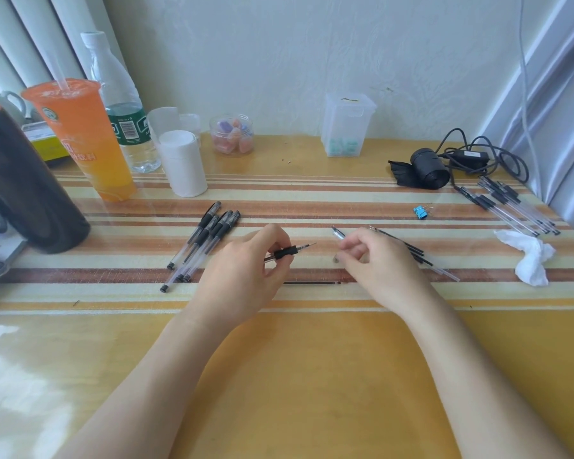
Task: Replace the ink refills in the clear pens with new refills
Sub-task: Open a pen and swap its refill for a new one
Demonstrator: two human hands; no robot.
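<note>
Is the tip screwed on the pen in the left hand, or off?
Off: the pen shows bare refill past its black grip; the right hand holds the silvery tip apart.

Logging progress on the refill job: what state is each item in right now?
Pen: nose unscrewed, refill point bare
Left grip: holds pen
Right grip: pinches pen cone
Left pen pile: capped, lying flat
Water bottle: capped, upright
Orange cup: sealed, straw in
Clear box: lid shut
Tissue: crumpled

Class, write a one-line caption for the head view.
The left hand grips a clear pen by its black sleeve, refill tip showing; right hand pinches a silvery piece; more pens lie nearby.
</note>
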